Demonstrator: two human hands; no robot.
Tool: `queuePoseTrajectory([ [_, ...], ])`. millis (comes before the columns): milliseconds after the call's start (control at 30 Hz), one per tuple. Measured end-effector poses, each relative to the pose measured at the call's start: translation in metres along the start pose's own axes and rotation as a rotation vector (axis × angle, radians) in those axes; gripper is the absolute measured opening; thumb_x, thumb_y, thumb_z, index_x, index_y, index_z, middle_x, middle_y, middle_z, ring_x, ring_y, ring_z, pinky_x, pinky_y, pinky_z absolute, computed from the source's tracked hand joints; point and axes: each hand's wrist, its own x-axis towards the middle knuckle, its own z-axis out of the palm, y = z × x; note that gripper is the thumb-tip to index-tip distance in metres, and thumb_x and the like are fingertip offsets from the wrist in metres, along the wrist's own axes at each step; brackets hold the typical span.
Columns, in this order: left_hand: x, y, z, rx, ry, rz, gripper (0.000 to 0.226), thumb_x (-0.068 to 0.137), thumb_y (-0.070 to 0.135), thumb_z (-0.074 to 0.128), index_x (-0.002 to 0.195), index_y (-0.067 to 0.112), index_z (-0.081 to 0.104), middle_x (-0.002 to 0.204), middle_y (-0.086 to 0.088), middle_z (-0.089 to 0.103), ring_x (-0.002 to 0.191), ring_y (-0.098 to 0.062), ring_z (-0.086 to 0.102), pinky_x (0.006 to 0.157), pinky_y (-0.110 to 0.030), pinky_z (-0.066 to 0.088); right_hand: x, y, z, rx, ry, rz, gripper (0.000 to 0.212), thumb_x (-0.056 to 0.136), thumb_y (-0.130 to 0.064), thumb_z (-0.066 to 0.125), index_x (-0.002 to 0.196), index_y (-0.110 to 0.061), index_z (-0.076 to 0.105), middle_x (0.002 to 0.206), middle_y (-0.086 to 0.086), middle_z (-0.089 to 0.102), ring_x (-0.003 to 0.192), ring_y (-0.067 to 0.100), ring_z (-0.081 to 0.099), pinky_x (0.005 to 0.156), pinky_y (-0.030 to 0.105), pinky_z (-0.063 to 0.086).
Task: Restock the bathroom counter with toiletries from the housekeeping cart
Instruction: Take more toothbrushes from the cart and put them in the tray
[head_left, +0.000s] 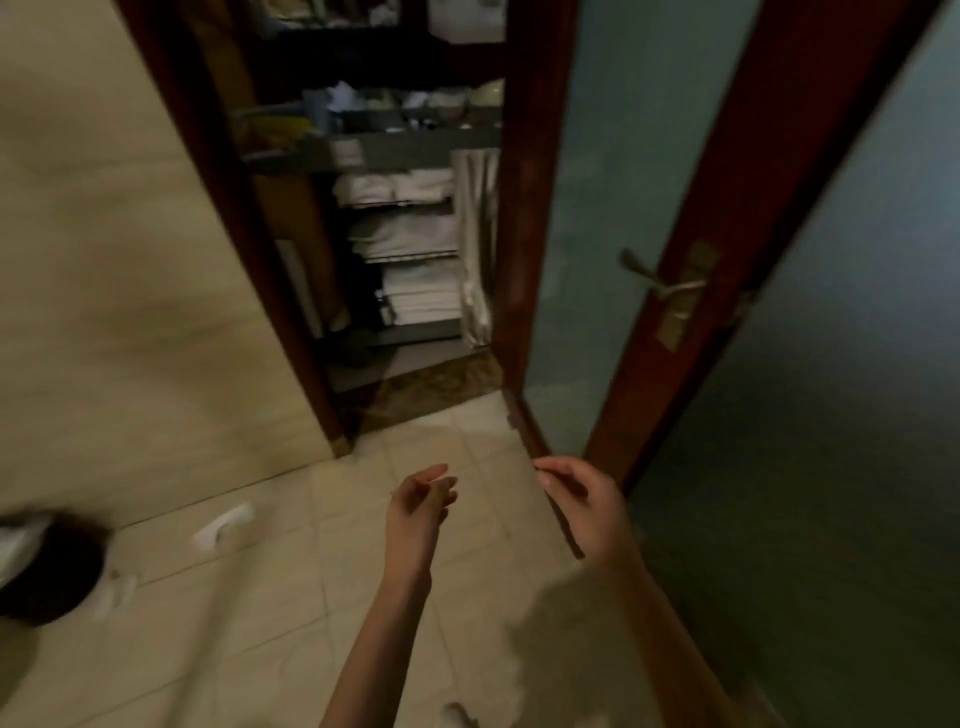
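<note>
The housekeeping cart (410, 150) stands just outside the doorway, seen through the open door frame. Its top tray holds small toiletries and packets (415, 101), blurred. Stacks of folded white towels (415, 244) fill the shelves below. My left hand (421, 506) hangs over the tiled floor with fingers loosely curled and holds nothing. My right hand (582, 499) is beside it, near the door's lower edge, fingers relaxed and empty. Both hands are well short of the cart. The bathroom counter is not in view.
The red-framed frosted glass door (649, 208) stands open on the right, its metal lever handle (660, 280) sticking out. A beige tiled wall (104, 260) is on the left. A dark round bin (47, 566) sits at the lower left, with small white scraps (223, 527) on the floor.
</note>
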Motion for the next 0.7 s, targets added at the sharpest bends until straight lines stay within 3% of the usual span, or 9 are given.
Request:
queuePoseTrajectory([
  [167,0.061,0.036,-0.033,0.017,0.045,0.044,0.022,0.096,0.020,0.053,0.116,0.013,0.062,0.107,-0.004,0.067,0.099,-0.018,0.064,0.085,-0.028,0.049,0.070,-0.031,0.060,0.041,-0.081,-0.092,0.018,0.091,-0.006,0.061,0.096,-0.021,0.068,0.096,-0.012,0.068,0.086,-0.008,0.062,0.075,0.006,0.044],
  [400,0.148,0.053,-0.034,0.018,0.067,0.026,0.021,0.096,0.021,0.054,0.113,0.015,0.063,0.105,-0.001,0.068,0.097,-0.016,0.065,0.088,-0.031,0.051,0.160,-0.032,0.104,0.015,-0.137,-0.163,0.026,0.089,-0.006,0.064,0.092,-0.032,0.066,0.093,-0.015,0.070,0.089,0.001,0.064,0.077,0.011,0.047],
  [700,0.328,0.109,0.016,0.047,0.008,0.055,0.012,0.093,0.017,0.058,0.102,0.019,0.066,0.097,-0.002,0.069,0.088,-0.014,0.065,0.079,-0.028,0.049,0.358,-0.050,0.134,0.068,-0.125,-0.215,0.020,0.087,-0.004,0.066,0.096,-0.022,0.070,0.095,-0.006,0.071,0.086,0.000,0.065,0.076,0.011,0.047],
])
